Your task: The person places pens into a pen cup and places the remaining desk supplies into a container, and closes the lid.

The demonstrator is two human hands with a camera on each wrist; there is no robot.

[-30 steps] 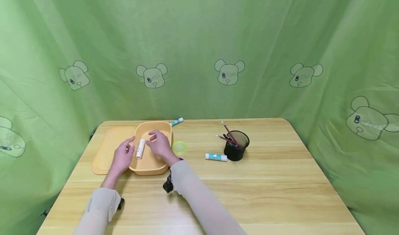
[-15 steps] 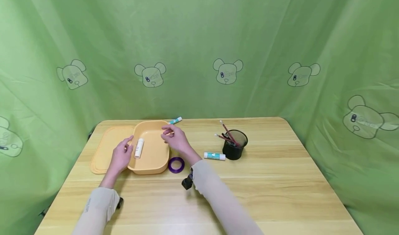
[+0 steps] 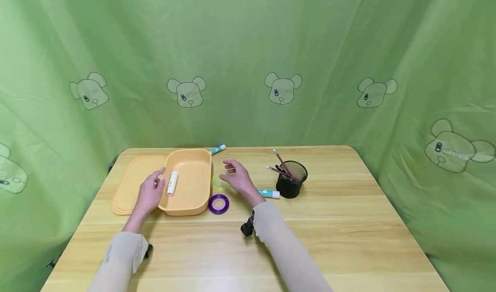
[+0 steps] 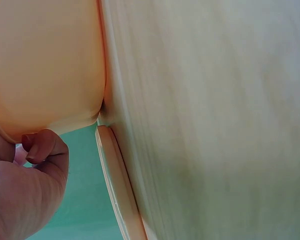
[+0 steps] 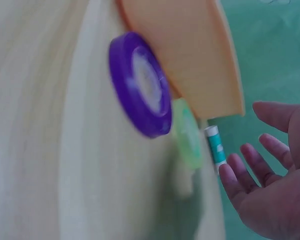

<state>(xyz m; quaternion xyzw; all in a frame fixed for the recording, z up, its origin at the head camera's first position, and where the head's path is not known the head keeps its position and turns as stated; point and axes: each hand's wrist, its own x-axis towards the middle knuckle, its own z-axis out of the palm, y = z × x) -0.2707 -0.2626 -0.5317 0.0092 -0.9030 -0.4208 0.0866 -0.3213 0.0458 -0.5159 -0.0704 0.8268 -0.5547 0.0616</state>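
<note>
My left hand [image 3: 150,193] stays at the left rim of a yellow-orange plastic box [image 3: 190,210], its fingers loosely bent right at the edge. In the left wrist view the bent fingers [image 4: 50,147] lie close beside the box's outer wall. Inside the box, on its left, lies a white glue stick [image 3: 172,183]. My right hand [image 3: 241,179] hovers over the table right of the box, fingers spread and holding nothing. Beneath and left of it are a translucent green ring-shaped roll [image 3: 218,183] and a purple roll [image 3: 218,204], both flat on the table.
A matching lid [image 3: 133,184] lies left of the box. One teal-and-white glue stick [image 3: 218,149] is behind the box's right corner. Another teal-and-white glue stick [image 3: 269,193], partly hidden by the right forearm, lies beside a black mesh cup [image 3: 290,188] with pencils [image 3: 280,159].
My right hand has moved rightward, out of the box and past its right wall, uncovering the purple roll. My left hand has stayed at the rim; the white glue stick lies where it was.
</note>
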